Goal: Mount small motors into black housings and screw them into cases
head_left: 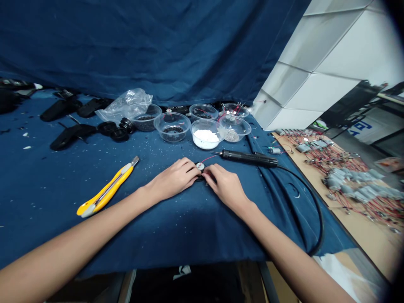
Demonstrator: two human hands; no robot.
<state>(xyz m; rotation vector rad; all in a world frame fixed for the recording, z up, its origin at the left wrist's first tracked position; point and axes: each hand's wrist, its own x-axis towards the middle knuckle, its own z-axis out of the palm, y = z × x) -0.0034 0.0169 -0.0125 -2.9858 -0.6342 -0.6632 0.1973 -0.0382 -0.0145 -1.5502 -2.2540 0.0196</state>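
Between my two hands sits a small round black part with a silvery disc (200,166) on top and a thin red wire (208,158) running off it. My left hand (176,176) grips it from the left with bent fingers. From the right, my right hand (225,183) pinches its other side with thumb and forefinger. The part's lower portion is mostly hidden by my fingers. Just behind my right hand lies a black pen-shaped electric tool (249,158) with a thin metal tip and a cable. A yellow utility knife (109,188) lies left of my left hand.
Clear plastic bowls stand behind my hands: one with white bits (205,135), one with black pieces (173,129), one with small metal bits (233,131). Black plastic parts (71,134) and a clear bag (126,104) lie back left. Wired grey components (356,181) cover a board at right.
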